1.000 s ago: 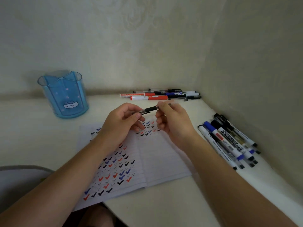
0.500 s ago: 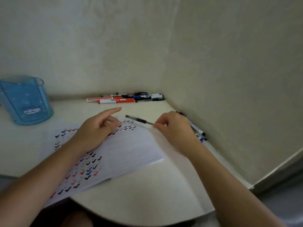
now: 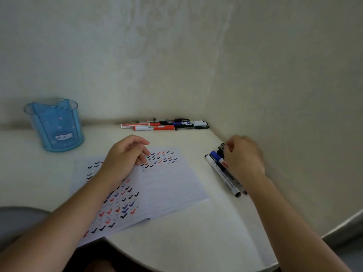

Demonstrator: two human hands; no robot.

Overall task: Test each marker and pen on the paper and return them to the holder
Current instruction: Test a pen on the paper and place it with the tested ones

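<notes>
My left hand (image 3: 125, 158) rests on the lined paper (image 3: 169, 185), fingers relaxed and holding nothing; the sheet is covered with black, blue and red check marks. My right hand (image 3: 243, 156) lies over a pile of markers and pens (image 3: 222, 169) by the right wall. Its thumb and fingertips pinch the dark end of a black pen (image 3: 221, 147) at the top of that pile. The hand hides most of the pen. The blue translucent holder (image 3: 57, 126) with a cat picture stands at the far left and looks empty.
A second row of red, blue and black markers (image 3: 165, 125) lies along the back wall. The walls meet in a corner behind the desk (image 3: 196, 242). The desk's rounded front edge curves near me. A grey chair part (image 3: 17, 218) shows at lower left.
My right hand carried the black pen from above the paper to the pile by the right wall. My left hand let go of it and settled on the paper.
</notes>
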